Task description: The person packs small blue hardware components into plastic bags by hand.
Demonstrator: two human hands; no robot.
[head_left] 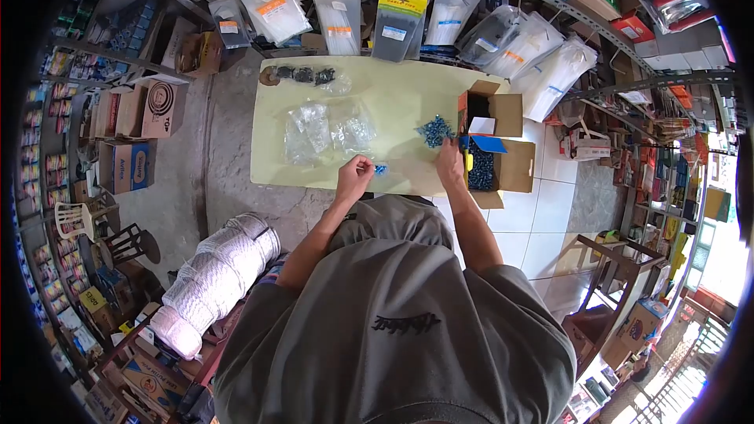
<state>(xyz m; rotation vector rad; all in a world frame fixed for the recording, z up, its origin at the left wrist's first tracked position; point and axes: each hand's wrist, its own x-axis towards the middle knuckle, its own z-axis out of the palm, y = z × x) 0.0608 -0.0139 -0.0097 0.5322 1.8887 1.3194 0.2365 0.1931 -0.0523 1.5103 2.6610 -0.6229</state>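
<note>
My left hand (pixel 356 176) is at the table's near edge, its fingertips pinched together. Just right of them lies a small cluster of blue pieces (pixel 380 169), perhaps in a clear bag; what the fingers grip is too small to make out. My right hand (pixel 450 162) reaches down at the near edge of a loose pile of small blue metallic pieces (pixel 434 131). Its fingers are drawn together, and anything between them is hidden. Beside that hand stands an open cardboard box (pixel 516 166) with many small dark blue pieces (pixel 480 171) inside.
Clear plastic bags (pixel 318 129) lie on the pale yellow table (pixel 393 94). Dark packets (pixel 302 74) and a brown ring (pixel 269 75) sit at its far left. Another open box (pixel 504 114) stands behind the first. Packs of cable ties (pixel 399 23) hang along the back.
</note>
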